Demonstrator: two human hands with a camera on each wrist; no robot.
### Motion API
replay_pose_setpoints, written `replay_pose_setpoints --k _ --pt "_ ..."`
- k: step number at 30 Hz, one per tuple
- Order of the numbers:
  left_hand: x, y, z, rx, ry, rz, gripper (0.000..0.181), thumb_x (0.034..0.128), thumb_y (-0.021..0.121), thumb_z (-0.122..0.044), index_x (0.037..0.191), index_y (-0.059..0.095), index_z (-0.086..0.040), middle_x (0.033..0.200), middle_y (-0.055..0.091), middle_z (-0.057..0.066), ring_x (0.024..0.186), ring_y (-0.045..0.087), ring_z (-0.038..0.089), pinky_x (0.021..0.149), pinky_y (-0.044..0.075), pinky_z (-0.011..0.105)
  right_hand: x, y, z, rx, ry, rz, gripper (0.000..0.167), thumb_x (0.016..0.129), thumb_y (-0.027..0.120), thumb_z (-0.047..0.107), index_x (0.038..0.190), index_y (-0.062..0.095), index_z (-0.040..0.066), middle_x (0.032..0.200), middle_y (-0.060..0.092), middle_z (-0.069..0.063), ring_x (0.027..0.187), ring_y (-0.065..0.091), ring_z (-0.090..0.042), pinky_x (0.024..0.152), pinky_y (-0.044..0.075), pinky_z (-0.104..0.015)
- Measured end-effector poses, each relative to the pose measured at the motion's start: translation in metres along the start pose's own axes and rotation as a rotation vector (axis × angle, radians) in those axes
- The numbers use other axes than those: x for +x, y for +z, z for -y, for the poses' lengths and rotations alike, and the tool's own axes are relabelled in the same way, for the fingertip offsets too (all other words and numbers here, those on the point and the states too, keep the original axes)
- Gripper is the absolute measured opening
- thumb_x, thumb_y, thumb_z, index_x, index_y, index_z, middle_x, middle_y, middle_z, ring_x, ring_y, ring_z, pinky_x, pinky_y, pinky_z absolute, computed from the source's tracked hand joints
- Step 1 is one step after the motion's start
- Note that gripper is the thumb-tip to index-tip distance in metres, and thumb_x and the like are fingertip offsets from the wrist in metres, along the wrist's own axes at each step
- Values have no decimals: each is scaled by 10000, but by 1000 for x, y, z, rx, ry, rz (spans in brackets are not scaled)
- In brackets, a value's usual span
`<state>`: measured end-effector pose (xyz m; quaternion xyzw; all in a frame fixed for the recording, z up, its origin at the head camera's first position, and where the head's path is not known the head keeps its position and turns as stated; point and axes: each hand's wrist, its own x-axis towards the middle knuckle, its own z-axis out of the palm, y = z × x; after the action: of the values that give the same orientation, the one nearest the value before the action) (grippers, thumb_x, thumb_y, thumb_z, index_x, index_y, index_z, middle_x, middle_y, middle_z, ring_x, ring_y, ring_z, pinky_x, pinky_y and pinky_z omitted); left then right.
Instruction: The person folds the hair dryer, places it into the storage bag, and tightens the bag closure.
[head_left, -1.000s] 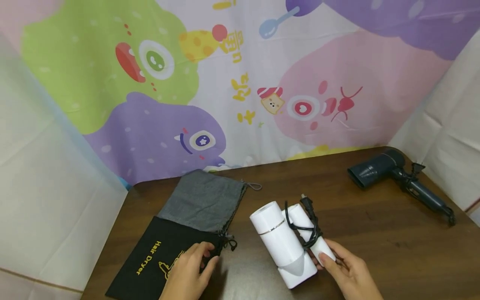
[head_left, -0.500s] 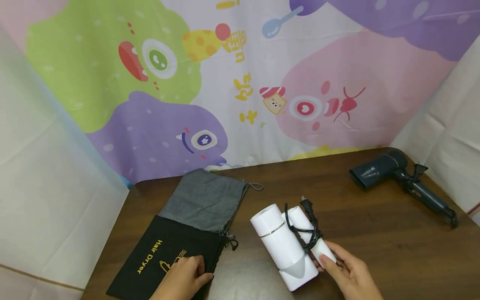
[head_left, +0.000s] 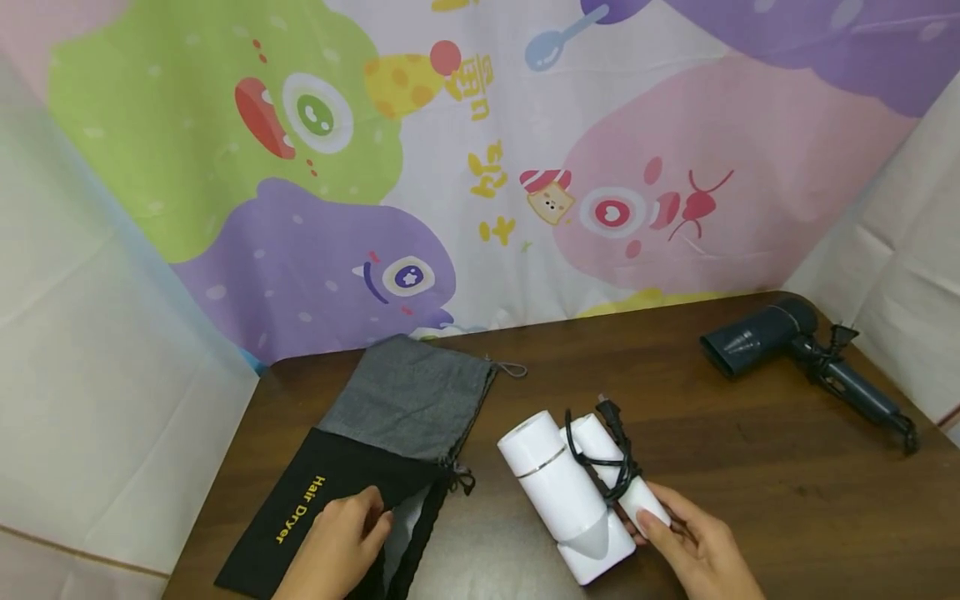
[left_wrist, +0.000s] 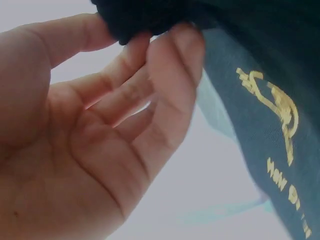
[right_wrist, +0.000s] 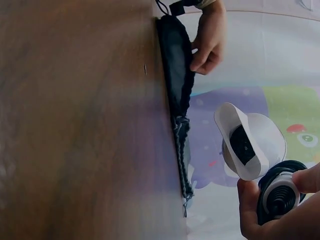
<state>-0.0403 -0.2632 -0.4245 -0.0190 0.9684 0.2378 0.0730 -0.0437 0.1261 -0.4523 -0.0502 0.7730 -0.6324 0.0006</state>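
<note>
My left hand (head_left: 330, 537) pinches the upper layer of a black drawstring bag (head_left: 352, 458) printed "Hair Dryer" in gold. Its mouth gapes on the right side, showing a pale lining (head_left: 405, 529). In the left wrist view, thumb and fingers (left_wrist: 175, 65) hold the dark rim of the cloth. To the right, my right hand (head_left: 708, 537) grips the handle end of a folded white hair dryer (head_left: 558, 492), its black cord (head_left: 621, 467) wrapped round the handle. The right wrist view shows the dryer's slotted white end (right_wrist: 232, 127) and the bag's gaping mouth (right_wrist: 177, 65).
A grey drawstring bag (head_left: 412, 396) lies flat behind the black one, partly overlapped by it. At the back right of the brown table (head_left: 810, 517) lies a dark hair dryer (head_left: 757, 337) with its cord bundled. A patterned cloth (head_left: 495, 283) hangs behind, with pale side walls.
My left hand has moved left and down to the black bag's edge and lifted its upper layer, so the mouth now gapes. The right hand and white hair dryer have barely moved.
</note>
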Motion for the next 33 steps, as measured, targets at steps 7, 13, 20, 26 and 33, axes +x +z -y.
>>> replay_pose_setpoints --k 7,13,20,26,33 --pt "-9 -13 -7 63 91 -230 264 906 675 -50 732 499 -140 573 409 -67 493 375 48 479 335 229 0 0 -1 5 -10 8 326 975 610 21 1267 586 -122 999 693 -165 777 679 -106 682 578 -280" --pt "-16 -26 -10 102 125 -344 211 901 691 -60 777 540 -138 591 453 -98 521 410 14 493 366 226 -1 1 -3 23 -11 46 335 979 605 23 1273 574 -134 982 695 -161 784 679 -105 690 578 -277" --pt "-22 -46 -16 145 263 -497 210 844 718 22 827 548 -100 658 535 -85 561 482 2 494 432 218 0 -1 -3 19 -18 96 358 991 594 42 1284 548 -158 1030 685 -208 809 684 -89 702 580 -273" --pt "-25 -60 -24 161 347 -489 353 808 651 175 875 482 -127 721 453 -82 576 393 -4 495 371 211 0 0 -3 17 -35 98 358 987 597 34 1279 547 -167 1025 686 -211 809 685 -89 700 581 -274" --pt "-21 -64 -47 224 243 -217 348 839 645 159 969 726 -153 1016 547 25 606 430 42 516 386 218 -1 1 2 1 34 64 368 980 627 86 1279 576 -123 996 702 -160 791 691 -111 693 579 -279"
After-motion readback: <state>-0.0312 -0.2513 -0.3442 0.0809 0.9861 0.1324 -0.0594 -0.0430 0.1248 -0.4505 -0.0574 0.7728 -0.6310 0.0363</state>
